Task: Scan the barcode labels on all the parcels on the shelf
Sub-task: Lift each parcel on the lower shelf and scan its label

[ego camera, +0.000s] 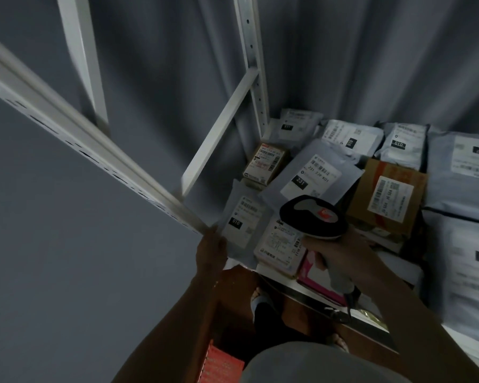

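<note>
Right hand (340, 254) grips scanner (314, 217) (over parcels); left hand (212, 251) pinches grey parcel (239, 225).

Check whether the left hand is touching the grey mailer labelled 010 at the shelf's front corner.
Touching. The head view shows the left hand with its fingers lying over the near left edge of the grey mailer; no gap is visible.

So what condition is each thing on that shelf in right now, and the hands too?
Scanner: gripped in the right hand, head aimed toward the parcels.
Left hand: fingers holding the edge of the grey mailer.
Grey mailer: flat, label up.
Mailer marked 231: lying label up, overlapping other parcels.
Brown box: closed, taped, label up.
Small box: closed, label up.
Pink box: at the shelf edge, partly hidden by the right hand.
</note>
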